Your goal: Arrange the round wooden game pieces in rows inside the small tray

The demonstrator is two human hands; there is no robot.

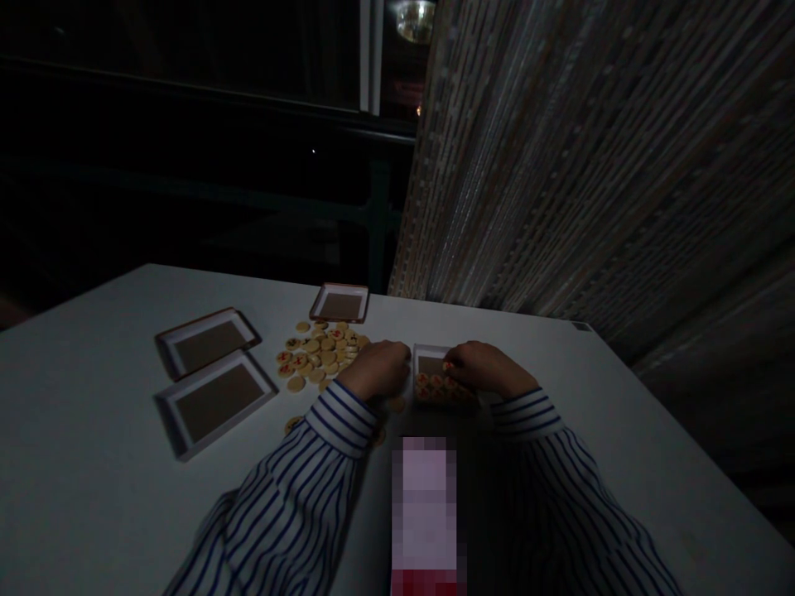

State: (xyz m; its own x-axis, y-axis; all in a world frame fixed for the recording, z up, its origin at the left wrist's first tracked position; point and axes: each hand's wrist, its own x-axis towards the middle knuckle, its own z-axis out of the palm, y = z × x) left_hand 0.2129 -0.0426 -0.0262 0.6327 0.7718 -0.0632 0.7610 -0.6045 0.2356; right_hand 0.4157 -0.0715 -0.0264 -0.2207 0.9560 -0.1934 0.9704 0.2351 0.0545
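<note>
My right hand (488, 368) pinches a round Chinese chess piece (448, 365) with a red mark, just over a small open box (430, 348). Along the near side inside this box lie several pieces (436, 382) with red characters; my right hand covers some of that side. Beside the box's left wall is my left hand (381, 368), its fingers curled closed and whatever they may hold hidden. To its left spreads a loose pile of wooden-coloured pieces (323, 352), some marked red or dark and others plain. A stray piece (396, 404) lies below my left hand.
Two open trays, one (213, 343) behind the other (217, 403), sit at the left of the white table (93, 397). Another tray (340, 305) stands beyond the pile. A string curtain (527, 149) hangs at the right. A blurred-out object (425, 505) is in front of me.
</note>
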